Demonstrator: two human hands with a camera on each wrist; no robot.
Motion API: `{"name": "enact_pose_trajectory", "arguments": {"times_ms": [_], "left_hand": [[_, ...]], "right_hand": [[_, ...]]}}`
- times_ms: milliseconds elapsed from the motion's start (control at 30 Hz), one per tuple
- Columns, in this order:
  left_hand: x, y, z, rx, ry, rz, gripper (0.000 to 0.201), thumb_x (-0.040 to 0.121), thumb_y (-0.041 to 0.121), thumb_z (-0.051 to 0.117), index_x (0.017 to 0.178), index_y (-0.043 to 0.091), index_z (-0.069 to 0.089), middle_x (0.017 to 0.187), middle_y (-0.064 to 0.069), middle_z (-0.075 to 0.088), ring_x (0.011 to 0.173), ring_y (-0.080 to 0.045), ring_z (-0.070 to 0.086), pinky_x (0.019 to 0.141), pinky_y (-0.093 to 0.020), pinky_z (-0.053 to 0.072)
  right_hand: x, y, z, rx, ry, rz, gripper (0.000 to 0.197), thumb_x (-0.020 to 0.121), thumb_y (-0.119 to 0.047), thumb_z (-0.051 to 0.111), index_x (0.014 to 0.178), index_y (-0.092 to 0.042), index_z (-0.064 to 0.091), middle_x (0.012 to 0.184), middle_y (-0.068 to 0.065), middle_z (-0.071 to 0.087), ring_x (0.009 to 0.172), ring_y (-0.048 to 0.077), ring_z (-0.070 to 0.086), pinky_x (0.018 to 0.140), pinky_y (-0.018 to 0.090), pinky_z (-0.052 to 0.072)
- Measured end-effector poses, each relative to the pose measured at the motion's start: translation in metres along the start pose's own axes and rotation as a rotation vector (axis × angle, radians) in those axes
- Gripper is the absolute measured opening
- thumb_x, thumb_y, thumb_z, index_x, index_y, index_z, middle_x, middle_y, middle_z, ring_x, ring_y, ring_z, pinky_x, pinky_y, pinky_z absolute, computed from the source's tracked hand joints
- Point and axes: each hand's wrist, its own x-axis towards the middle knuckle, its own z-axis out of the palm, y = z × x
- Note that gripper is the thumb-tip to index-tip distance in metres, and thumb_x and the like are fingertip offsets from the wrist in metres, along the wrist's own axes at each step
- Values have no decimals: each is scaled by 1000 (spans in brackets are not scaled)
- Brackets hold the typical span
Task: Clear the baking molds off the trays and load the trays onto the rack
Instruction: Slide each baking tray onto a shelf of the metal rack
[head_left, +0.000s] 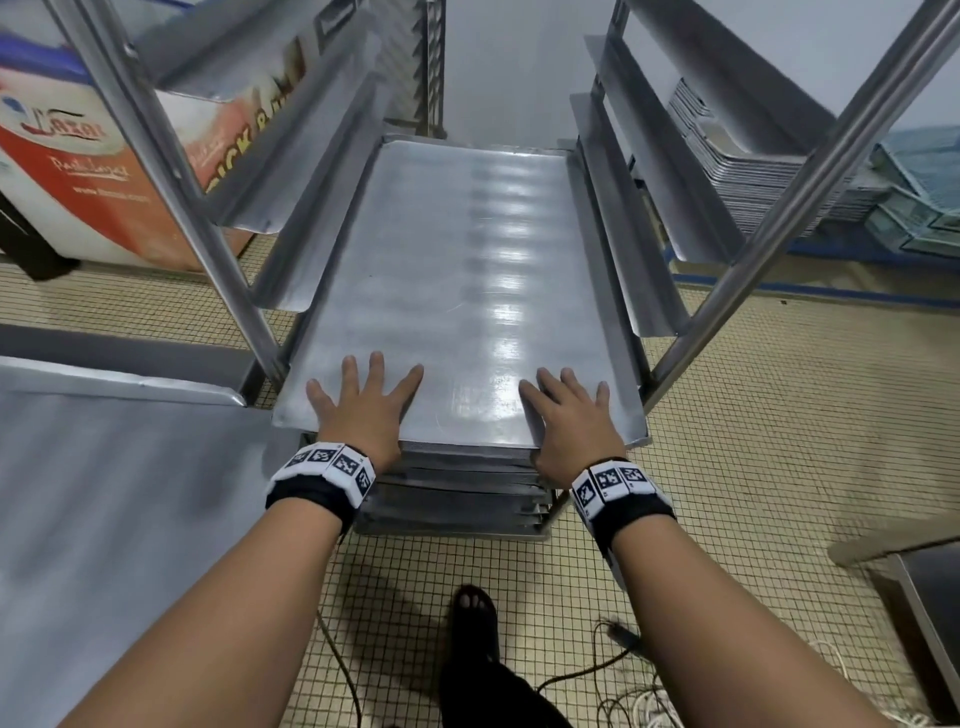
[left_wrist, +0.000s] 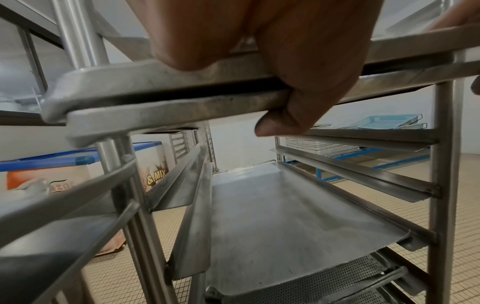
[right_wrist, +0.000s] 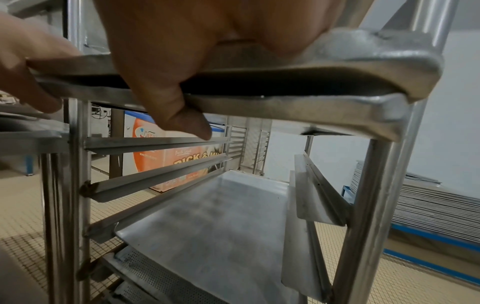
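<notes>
A bare aluminium tray (head_left: 457, 260) lies partway in the steel rack (head_left: 810, 171), resting on its side runners with the near edge sticking out. My left hand (head_left: 363, 400) and right hand (head_left: 571, 415) hold that near edge, fingers spread flat on top. In the left wrist view my left thumb (left_wrist: 280, 123) hooks under a second rim (left_wrist: 182, 107) lying just beneath the top rim (left_wrist: 155, 82). My right thumb (right_wrist: 187, 121) does the same under the paired rims (right_wrist: 337, 61). Lower down the rack holds a plain tray (left_wrist: 272, 216) and perforated trays (right_wrist: 155, 273). No baking molds are in view.
A steel table (head_left: 104, 493) stands at my left, touching the rack's corner. Stacked trays (head_left: 753, 171) sit behind the rack on the right, an orange printed chest (head_left: 78, 156) at back left. Cables (head_left: 623, 670) lie on the tiled floor near my foot (head_left: 472, 623).
</notes>
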Motion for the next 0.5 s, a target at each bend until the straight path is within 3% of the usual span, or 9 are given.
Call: {"name": "enact_pose_trajectory", "arguments": {"times_ms": [133,333,500], "left_hand": [[26,-1,-8,5,17,2,112,79,12,67,147,51,-13,163,-6,-14,149,-38,-13,110,-72,6],[38,-2,-11,11,24,11,110,79,22,71,148,50,-10,163,-5,-10,149,-38,-10,110,-72,8],[52,2,-23,6,29,18,109,78,16,69,148,49,-8,163,-5,-7,149,-39,-8,110,-73,8]], "right_hand": [[22,6,-2,-14,-2,9,87,73,-27,75,145,-28,27,156,-1,23,147,30,14,114,66,12],[35,10,-1,-50,-16,4,87,73,-30,73,146,-26,26,156,1,23,147,32,15,114,66,15],[52,22,-11,-69,1,-23,84,70,-30,74,142,-25,30,151,0,29,143,31,21,112,64,20]]}}
